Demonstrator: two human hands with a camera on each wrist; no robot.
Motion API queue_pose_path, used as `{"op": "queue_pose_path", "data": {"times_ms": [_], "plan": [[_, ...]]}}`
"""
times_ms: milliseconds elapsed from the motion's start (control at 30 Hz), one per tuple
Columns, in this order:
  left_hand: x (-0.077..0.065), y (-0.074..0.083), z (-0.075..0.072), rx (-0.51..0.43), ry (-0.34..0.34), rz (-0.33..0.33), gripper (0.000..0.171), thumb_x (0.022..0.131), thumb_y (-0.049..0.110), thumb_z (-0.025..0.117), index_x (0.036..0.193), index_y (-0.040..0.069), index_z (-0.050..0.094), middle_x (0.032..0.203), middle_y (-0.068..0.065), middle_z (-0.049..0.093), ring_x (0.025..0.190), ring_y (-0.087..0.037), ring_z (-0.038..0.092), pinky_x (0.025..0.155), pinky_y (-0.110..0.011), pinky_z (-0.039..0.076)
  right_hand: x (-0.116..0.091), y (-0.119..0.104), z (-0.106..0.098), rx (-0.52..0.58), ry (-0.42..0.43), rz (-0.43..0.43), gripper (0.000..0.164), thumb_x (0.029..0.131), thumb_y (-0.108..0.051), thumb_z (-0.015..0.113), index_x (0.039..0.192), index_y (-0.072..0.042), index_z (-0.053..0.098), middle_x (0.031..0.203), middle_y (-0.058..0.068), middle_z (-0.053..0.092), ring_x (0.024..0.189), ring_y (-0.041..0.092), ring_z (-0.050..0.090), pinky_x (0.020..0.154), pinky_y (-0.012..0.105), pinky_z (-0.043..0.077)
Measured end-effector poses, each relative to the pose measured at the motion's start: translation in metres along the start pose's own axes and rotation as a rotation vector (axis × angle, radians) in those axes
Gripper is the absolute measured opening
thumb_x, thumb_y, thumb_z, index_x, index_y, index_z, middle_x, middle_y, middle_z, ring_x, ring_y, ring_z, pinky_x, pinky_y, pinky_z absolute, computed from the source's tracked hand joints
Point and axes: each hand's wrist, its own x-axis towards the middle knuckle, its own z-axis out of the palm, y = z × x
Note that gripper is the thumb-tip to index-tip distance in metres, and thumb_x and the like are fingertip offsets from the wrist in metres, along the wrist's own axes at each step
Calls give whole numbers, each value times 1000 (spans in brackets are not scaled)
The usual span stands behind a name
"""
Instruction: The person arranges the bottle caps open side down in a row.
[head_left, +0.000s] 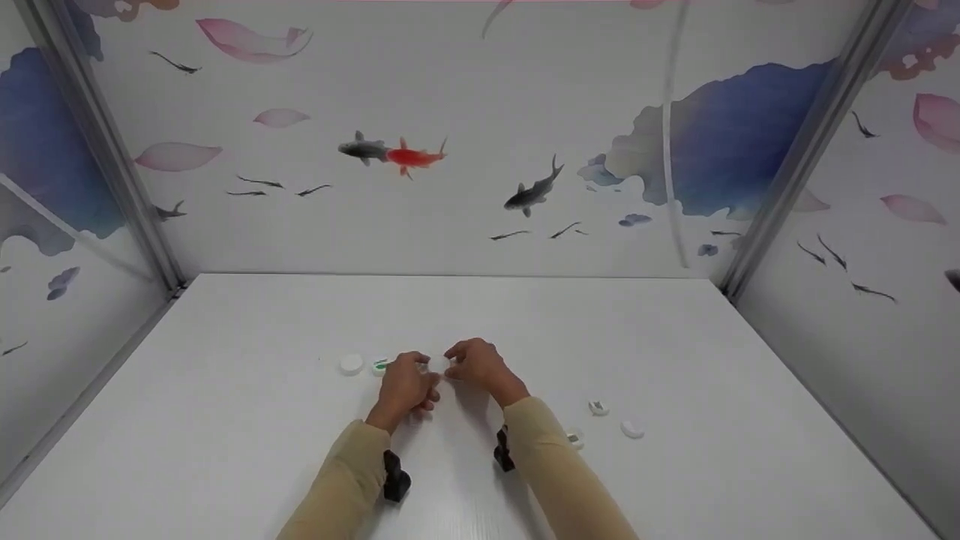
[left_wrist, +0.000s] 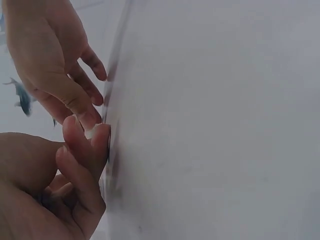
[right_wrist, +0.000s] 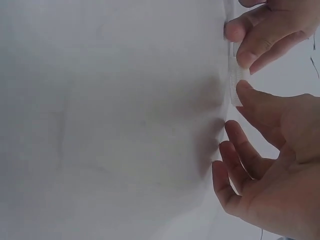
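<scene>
A small white cap with a ribbed side [right_wrist: 236, 82] is between the two hands, low at the table surface. My left hand [head_left: 405, 384] pinches one side of it, its thumb [right_wrist: 248, 56] on the near edge. From the opposite side my right hand [head_left: 480, 366] holds the cap between its thumb [right_wrist: 245, 91] and a forefinger partly hidden behind, the other fingers loosely bent. Just left of the left hand lies a white piece with a green mark [head_left: 380, 367], partly covered by that hand. Beyond it is a round white lid [head_left: 351, 364].
Right of the right forearm lie a small white round piece with a grey insert [head_left: 598, 407] and a white disc [head_left: 632, 429]. Another white piece [head_left: 575, 439] is partly hidden by the right sleeve [head_left: 559, 457]. Printed panels [head_left: 450, 225] enclose the white table [head_left: 712, 390].
</scene>
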Motion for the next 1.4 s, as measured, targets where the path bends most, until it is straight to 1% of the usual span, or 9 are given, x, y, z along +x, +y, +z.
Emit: {"op": "queue_pose_path", "data": {"times_ms": [100,233,367,533,700,833,1033,1267,1400], "plan": [[-2,1,0,15,16,-4,44,97,6,60,139,-5,50,66,-6,69,45,-7,55,42,-17,44,1,1,0,-25,5,-10,28,90,-9,73,117,0,72,114,19,68,102,29,63,95,44,53],[-6,6,-4,-11,13,-7,47,99,10,60,143,-2,48,68,-6,70,46,-7,56,44,-17,44,-1,5,-8,-5,-2,-28,30,92,-11,71,119,2,71,120,21,68,112,33,64,98,45,53],[-13,13,-12,-22,-6,36,48,99,13,61,144,1,48,70,-6,72,45,-7,56,44,-17,45,-10,6,-24,17,-11,-50,30,94,-13,68,120,1,70,124,20,68,117,35,63,100,47,53],[-25,29,-22,-11,-55,75,47,99,19,62,143,6,51,80,-11,75,47,-9,60,47,-20,50,-29,6,-50,16,-21,-75,29,97,-17,66,122,-5,70,125,13,68,116,30,63,97,44,56],[-41,37,-24,-98,-134,126,42,100,20,61,140,10,55,99,-19,74,55,-12,66,49,-25,56,-59,11,-70,44,-2,-111,25,98,-19,64,119,-10,72,122,8,69,113,25,63,95,42,56],[-54,36,-18,-155,-170,188,41,100,20,61,139,9,56,107,-20,72,62,-16,70,51,-28,58,-85,25,-78,58,38,-133,23,99,-22,64,117,-13,73,122,6,69,114,25,62,94,43,56],[-65,32,-5,-159,-189,275,42,98,22,65,137,8,58,107,-17,69,72,-27,74,53,-29,59,-116,51,-84,58,72,-140,25,95,-23,70,118,-15,72,124,10,68,119,32,59,102,53,50],[-68,27,21,-92,-271,256,46,94,25,71,135,8,59,105,-12,69,73,-15,71,55,-28,59,-134,75,-85,44,69,-132,36,89,-26,76,122,-12,70,124,9,66,121,35,57,104,57,48],[-64,29,38,-80,-325,221,45,93,23,73,132,7,61,102,-10,68,73,-16,70,56,-29,60,-136,84,-84,32,33,-110,39,88,-28,78,122,-10,70,124,6,67,121,32,57,103,55,49]]}}
